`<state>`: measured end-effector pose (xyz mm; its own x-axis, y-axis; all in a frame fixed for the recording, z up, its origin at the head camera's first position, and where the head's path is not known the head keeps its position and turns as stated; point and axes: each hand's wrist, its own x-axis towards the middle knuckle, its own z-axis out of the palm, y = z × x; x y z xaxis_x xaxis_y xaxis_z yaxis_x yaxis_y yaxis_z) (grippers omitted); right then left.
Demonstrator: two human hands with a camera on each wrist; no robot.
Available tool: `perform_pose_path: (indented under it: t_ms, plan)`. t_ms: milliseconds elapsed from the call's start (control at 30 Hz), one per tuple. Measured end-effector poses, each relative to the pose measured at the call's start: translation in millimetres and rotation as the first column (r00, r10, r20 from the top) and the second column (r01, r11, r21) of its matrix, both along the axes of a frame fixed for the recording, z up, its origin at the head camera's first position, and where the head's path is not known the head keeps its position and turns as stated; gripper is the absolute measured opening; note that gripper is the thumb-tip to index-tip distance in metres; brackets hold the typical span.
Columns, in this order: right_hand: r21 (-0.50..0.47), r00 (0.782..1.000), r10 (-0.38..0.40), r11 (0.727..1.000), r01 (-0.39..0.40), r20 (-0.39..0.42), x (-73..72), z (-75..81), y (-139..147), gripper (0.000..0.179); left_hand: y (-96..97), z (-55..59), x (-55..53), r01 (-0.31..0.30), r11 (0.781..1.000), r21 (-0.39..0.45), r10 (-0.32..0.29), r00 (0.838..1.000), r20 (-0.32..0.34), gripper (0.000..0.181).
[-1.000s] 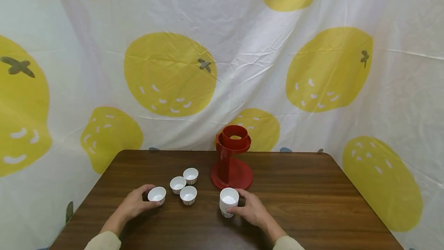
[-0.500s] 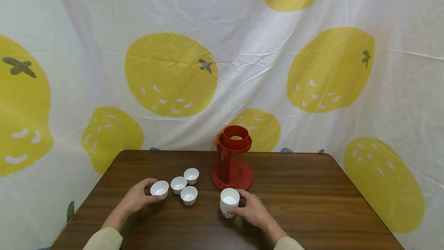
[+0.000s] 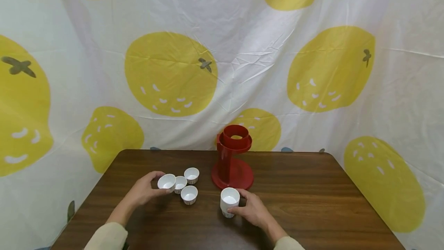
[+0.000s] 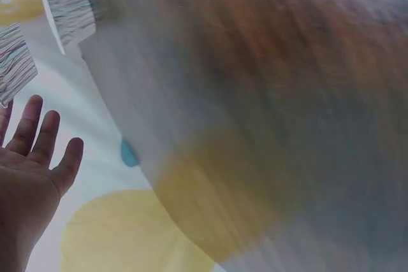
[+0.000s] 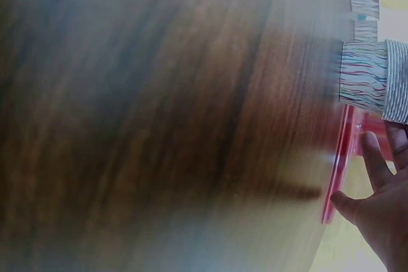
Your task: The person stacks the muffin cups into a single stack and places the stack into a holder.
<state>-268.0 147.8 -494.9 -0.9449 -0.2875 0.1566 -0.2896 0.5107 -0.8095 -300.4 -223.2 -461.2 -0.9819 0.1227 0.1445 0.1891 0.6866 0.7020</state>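
My left hand [image 3: 147, 189] holds a small white cup [image 3: 166, 181] by its side, thumb at the front. The left wrist view shows this patterned cup [image 4: 16, 62] lifted clear of the tabletop beside the left hand [image 4: 29, 179]. In the head view it partly covers one of three similar cups [image 3: 189, 195] standing upright on the table. My right hand [image 3: 252, 208] grips a short stack of white cups [image 3: 229, 200] that stands on the table. In the right wrist view, a ridged cup tops a line-patterned cup [image 5: 363, 76], near the right hand [image 5: 382, 205].
A red stand [image 3: 231, 173] with a round base and a ring-shaped top is behind the cup stack. The brown wooden table [image 3: 301, 196] backs onto a lemon-print cloth [image 3: 239, 72].
My left hand has raised its cup and carried it right and away from me, close to the three standing cups. The right hand and its stack stay in place.
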Motion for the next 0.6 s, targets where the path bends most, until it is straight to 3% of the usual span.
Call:
perform_pose_path:
  t_ms: [300, 400, 533, 600]
  plan:
    - [-0.002, 1.0, 0.0, 1.0, 0.0, -0.004, -0.3, -1.0, 1, 0.059, 19.2, 13.2, -3.6, 0.061, 0.998, -0.004, -0.061, 0.997, -0.038, 0.067]
    - [-0.018, 1.0, 0.001, 1.0, -0.001, -0.001, 6.8, 9.1, -2, 0.058, 26.8, 17.8, -4.7, 0.088, 0.996, 0.001, -0.088, 0.994, -0.063, 0.065]
    - [-0.013, 1.0, -0.002, 1.0, 0.002, 0.004, 5.9, 7.9, -2, 0.058, 35.8, 22.8, -6.4, 0.125, 0.992, -0.007, -0.125, 0.988, -0.089, 0.065]
    - [-0.002, 1.0, -0.006, 1.0, 0.006, 0.006, -0.4, -2.2, 0, 0.06, 40.3, 25.3, -7.3, 0.142, 0.99, -0.015, -0.143, 0.984, -0.102, 0.065]
